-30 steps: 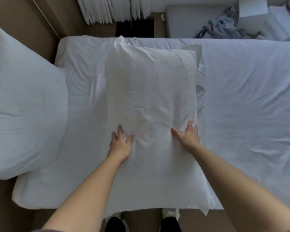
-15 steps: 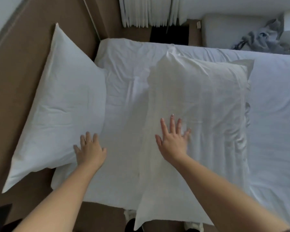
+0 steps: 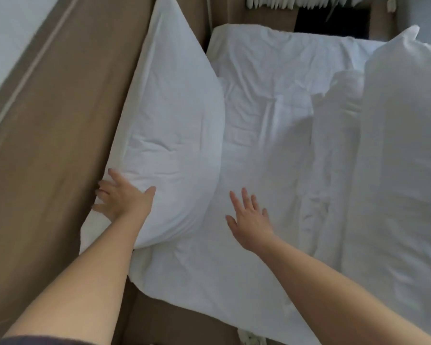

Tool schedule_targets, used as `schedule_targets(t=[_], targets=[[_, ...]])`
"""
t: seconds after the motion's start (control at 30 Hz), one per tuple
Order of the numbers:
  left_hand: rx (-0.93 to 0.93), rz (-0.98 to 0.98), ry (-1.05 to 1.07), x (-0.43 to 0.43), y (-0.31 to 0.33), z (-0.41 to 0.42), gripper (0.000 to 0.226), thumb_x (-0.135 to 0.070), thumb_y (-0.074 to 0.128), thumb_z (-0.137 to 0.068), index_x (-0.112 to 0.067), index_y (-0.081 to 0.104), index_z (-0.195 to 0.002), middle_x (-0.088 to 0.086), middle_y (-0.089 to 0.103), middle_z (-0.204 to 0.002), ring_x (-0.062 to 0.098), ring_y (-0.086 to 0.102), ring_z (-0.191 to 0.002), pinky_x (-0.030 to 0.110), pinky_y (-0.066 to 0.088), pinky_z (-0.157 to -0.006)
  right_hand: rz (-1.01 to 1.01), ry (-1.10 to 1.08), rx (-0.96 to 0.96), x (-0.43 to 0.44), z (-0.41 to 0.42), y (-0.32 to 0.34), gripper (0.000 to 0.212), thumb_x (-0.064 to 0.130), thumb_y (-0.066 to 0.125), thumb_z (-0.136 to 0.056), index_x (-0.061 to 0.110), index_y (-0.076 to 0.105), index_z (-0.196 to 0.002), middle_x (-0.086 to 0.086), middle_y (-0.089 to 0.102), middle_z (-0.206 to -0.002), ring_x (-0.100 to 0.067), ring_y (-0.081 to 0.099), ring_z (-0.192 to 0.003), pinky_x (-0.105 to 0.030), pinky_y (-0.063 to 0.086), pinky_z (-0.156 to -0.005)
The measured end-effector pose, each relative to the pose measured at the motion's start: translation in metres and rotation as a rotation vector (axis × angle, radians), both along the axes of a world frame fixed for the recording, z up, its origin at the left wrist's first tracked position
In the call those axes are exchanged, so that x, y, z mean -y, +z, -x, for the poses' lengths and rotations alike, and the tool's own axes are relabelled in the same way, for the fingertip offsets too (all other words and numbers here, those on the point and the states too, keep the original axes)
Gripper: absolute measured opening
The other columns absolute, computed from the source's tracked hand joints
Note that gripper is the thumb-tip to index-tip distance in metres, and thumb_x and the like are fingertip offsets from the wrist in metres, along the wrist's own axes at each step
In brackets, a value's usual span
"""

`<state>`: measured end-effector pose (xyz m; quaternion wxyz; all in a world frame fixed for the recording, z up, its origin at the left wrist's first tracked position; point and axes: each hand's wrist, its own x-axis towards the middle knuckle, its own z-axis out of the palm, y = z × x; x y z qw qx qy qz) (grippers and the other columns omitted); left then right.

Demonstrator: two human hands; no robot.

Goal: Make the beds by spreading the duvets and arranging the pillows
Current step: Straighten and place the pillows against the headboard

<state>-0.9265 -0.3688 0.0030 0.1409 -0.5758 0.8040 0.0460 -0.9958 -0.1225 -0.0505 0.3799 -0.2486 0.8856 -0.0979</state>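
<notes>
Left hand (image 3: 125, 202), fingers spread, touches the near corner of the left pillow (image 3: 174, 115), which overhangs the left edge of the bed (image 3: 271, 95). Right hand (image 3: 249, 220), spread and empty, hovers just beside it. Recommend gripping 2 corners, then setting it square beside the right pillow (image 3: 403, 145)

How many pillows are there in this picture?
2. One pillow leans against the brown panel at the left edge of the bed, the left hand touching its near end. The other pillow lies on the right side. More may be hidden out of view.
</notes>
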Motion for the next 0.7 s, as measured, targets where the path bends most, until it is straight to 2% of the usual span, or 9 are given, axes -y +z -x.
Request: schedule_targets(t=[0.07, 0.2, 0.3, 0.37, 0.43, 0.5, 0.57, 0.63, 0.7], targets=[[-0.029, 0.029, 0.058, 0.007, -0.012, 0.001, 0.105, -0.063, 0.072, -0.070, -0.007, 0.020, -0.142, 0.026, 0.038, -0.139, 0.041, 0.040, -0.126, 0.056, 0.032, -0.103, -0.009, 0.010, 0.016, 0.004, -0.003, -0.012, 0.063, 0.045, 0.027, -0.103, 0.032, -0.006, -0.155, -0.001, -0.016, -0.162, -0.029, -0.005, -0.150, -0.053, 0.013, -0.118], [-0.220, -0.077, 0.076, -0.004, -0.023, 0.014, 0.046, -0.038, 0.065, -0.088, -0.007, 0.047, -0.118, 0.018, 0.060, -0.117, 0.040, 0.058, -0.106, 0.045, 0.048, -0.086, -0.009, -0.012, 0.056, 0.005, 0.000, -0.022, 0.063, 0.045, 0.029, -0.103, 0.031, -0.005, -0.155, -0.001, -0.013, -0.163, -0.028, -0.001, -0.150, -0.050, 0.016, -0.118], [-0.370, -0.118, 0.026, -0.031, -0.008, 0.026, 0.021, -0.029, 0.058, -0.091, -0.013, 0.056, -0.104, 0.011, 0.063, -0.103, 0.036, 0.061, -0.094, 0.039, 0.049, -0.074, 0.034, -0.113, 0.135, 0.004, 0.004, -0.018, 0.066, 0.047, 0.032, -0.101, 0.031, -0.003, -0.155, -0.001, -0.007, -0.163, -0.026, 0.004, -0.150, -0.048, 0.019, -0.118], [-0.549, -0.170, -0.003, -0.046, 0.013, 0.033, 0.017, -0.027, 0.060, -0.089, -0.012, 0.058, -0.098, 0.008, 0.064, -0.097, 0.033, 0.061, -0.089, 0.040, 0.052, -0.075, 0.125, -0.279, 0.243, 0.005, 0.010, -0.003, 0.069, 0.050, 0.036, -0.100, 0.027, 0.001, -0.156, 0.000, 0.003, -0.164, -0.023, 0.011, -0.150, -0.042, 0.019, -0.118], [-0.734, -0.207, -0.059, -0.060, 0.042, 0.037, 0.019, -0.026, 0.063, -0.087, -0.008, 0.059, -0.093, 0.008, 0.064, -0.090, 0.031, 0.061, -0.087, 0.039, 0.054, -0.076, 0.255, -0.556, 0.437, 0.008, 0.017, 0.016, 0.070, 0.053, 0.039, -0.099, 0.024, 0.009, -0.155, 0.001, 0.017, -0.161, -0.024, 0.024, -0.146, -0.041, 0.025, -0.116], [-0.882, -0.223, -0.129, -0.076, 0.078, 0.043, 0.019, -0.023, 0.066, -0.086, -0.006, 0.058, -0.089, 0.003, 0.063, -0.085, 0.025, 0.060, -0.082, 0.023, 0.050, -0.071, 0.376, -0.832, 0.633, 0.019, 0.020, 0.038, 0.066, 0.061, 0.039, -0.095, 0.030, 0.023, -0.151, 0.005, 0.035, -0.150, -0.027, 0.042, -0.133, -0.046, 0.039, -0.106], [-1.024, -0.266, -0.167, -0.098, 0.123, 0.049, 0.014, -0.019, 0.068, -0.084, -0.009, 0.061, -0.091, -0.007, 0.061, -0.080, 0.017, 0.058, -0.079, 0.012, 0.045, -0.066, 0.491, -0.962, 0.726, 0.027, 0.022, 0.063, 0.068, 0.072, 0.039, -0.086, 0.029, 0.042, -0.139, 0.006, 0.047, -0.141, -0.022, 0.051, -0.123, -0.046, 0.042, -0.103], [-1.162, -0.328, -0.198, -0.118, 0.167, 0.051, 0.016, -0.017, 0.071, -0.081, -0.010, 0.063, -0.093, -0.009, 0.065, -0.082, 0.016, 0.062, -0.081, 0.021, 0.050, -0.073, 0.593, -1.086, 0.777, 0.018, 0.021, 0.086, 0.073, 0.075, 0.037, -0.086, 0.023, 0.051, -0.134, 0.003, 0.056, -0.135, -0.019, 0.054, -0.121, -0.042, 0.042, -0.107], [-1.251, -0.390, -0.249, -0.137, 0.208, 0.049, 0.021, -0.019, 0.071, -0.077, -0.006, 0.065, -0.093, 0.000, 0.069, -0.085, 0.017, 0.064, -0.082, 0.027, 0.053, -0.074, 0.671, -1.118, 0.881, -0.002, 0.021, 0.114, 0.060, 0.068, 0.036, -0.093, 0.021, 0.061, -0.123, 0.001, 0.066, -0.121, -0.018, 0.062, -0.109, -0.037, 0.049, -0.098]])
